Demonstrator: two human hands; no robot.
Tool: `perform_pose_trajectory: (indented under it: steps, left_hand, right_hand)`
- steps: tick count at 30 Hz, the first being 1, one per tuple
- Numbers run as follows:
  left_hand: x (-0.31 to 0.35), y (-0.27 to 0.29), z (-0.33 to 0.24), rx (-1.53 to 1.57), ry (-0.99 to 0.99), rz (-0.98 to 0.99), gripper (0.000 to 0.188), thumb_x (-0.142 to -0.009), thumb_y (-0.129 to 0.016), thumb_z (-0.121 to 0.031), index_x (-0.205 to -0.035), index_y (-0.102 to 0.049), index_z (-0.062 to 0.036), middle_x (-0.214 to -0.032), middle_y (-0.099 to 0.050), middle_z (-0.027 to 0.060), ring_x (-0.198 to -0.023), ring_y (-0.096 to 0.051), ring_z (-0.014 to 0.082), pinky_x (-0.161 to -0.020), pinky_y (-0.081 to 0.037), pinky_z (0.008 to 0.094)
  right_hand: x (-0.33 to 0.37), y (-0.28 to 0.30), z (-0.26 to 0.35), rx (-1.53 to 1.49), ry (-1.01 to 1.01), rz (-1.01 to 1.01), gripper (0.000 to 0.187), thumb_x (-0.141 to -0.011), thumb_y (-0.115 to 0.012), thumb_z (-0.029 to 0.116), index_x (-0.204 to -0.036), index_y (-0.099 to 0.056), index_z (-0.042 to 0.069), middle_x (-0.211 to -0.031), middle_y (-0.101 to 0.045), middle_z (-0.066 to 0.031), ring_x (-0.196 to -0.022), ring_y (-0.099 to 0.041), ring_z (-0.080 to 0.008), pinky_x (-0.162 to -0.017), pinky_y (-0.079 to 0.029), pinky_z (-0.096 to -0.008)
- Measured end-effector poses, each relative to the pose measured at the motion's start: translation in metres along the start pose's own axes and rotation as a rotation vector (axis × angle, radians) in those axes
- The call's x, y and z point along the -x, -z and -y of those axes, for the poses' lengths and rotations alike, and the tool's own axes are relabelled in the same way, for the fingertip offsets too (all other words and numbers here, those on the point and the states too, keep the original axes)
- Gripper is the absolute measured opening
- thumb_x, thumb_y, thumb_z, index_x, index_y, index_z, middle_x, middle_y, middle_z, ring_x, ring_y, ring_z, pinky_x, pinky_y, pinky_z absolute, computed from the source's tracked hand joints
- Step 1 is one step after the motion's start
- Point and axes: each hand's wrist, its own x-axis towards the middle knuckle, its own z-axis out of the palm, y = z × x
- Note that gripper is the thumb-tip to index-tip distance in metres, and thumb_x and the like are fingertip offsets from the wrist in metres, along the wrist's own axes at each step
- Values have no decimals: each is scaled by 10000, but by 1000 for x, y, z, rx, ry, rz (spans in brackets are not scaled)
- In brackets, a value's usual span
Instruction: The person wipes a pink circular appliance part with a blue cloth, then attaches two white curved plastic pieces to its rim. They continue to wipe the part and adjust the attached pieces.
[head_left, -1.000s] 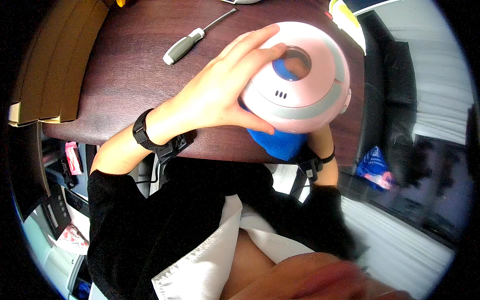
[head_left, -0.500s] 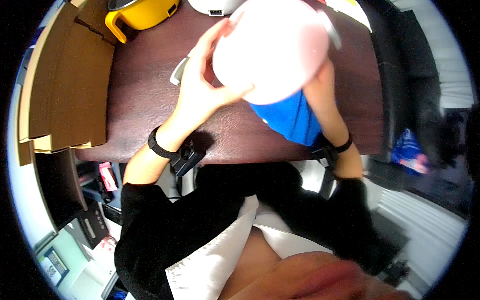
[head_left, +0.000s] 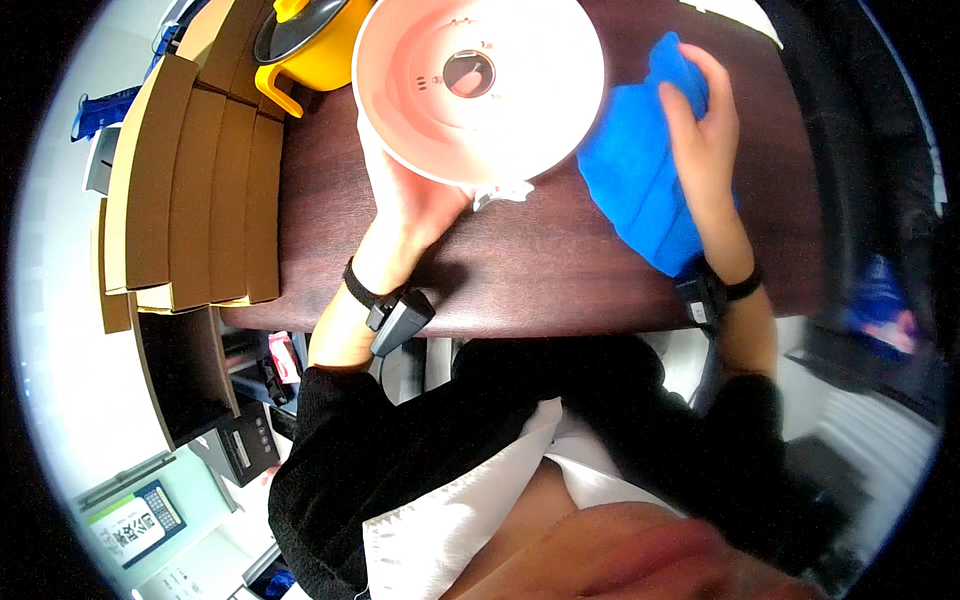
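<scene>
A pale pink, round, bowl-like shell (head_left: 545,110) is tipped so its hollow inside faces me. A round hole is in its middle, with small slots around it, and part of a finger shows through the hole. My left hand (head_left: 412,205) grips the shell from below and behind, its fingers mostly hidden. At the shell's near edge is a small white part (head_left: 502,193). To the right, my right hand (head_left: 707,140) holds a blue cloth (head_left: 632,150), its top end pinched between thumb and fingers. The cloth hangs over or rests on the brown table (head_left: 520,280).
A yellow pot (head_left: 325,65) with a handle and dark lid stands at the far left. Stacked cardboard boxes (head_left: 195,190) line the left side. At the far right lies a white flat item (head_left: 750,15). Black devices are strapped to both my wrists.
The shell has turned from its smooth side to its hollow inside. My right hand has left it and moved right with the blue cloth. Only my left hand still holds the shell.
</scene>
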Motion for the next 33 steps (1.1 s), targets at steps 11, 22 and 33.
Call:
perform_pose_trajectory:
  steps: [11, 22, 33]
  left_hand:
    - [-3, 0, 9, -6, 7, -66, 732, -919, -353, -680, -1446, -369, -171, -1464, -420, 58, -1340, -407, 252, -1091, -363, 488]
    - [-3, 1, 13, -11, -3, -49, 732, -919, -358, -677, -1443, -370, -166, -1454, -432, 59, -1317, -431, 251, -1069, -389, 471]
    - [-5, 2, 15, -36, -86, -52, 710, -944, -292, -657, -1446, -354, -159, -1457, -421, 71, -1319, -430, 261, -1072, -391, 485]
  right_hand:
    - [3, -1, -7, -37, 48, 141, 478, -847, -603, 153, -1292, -478, 33, -1212, -535, -197, -1138, -541, -342, -980, -413, -411]
    - [9, -12, -15, 270, -58, 261, 691, -834, -664, 470, -1321, -460, 24, -1245, -533, -240, -1157, -537, -409, -973, -415, -502]
    - [14, -11, -16, 294, -137, 403, 707, -800, -689, 442, -1312, -444, 19, -1147, -616, -255, -1060, -611, -403, -941, -444, -484]
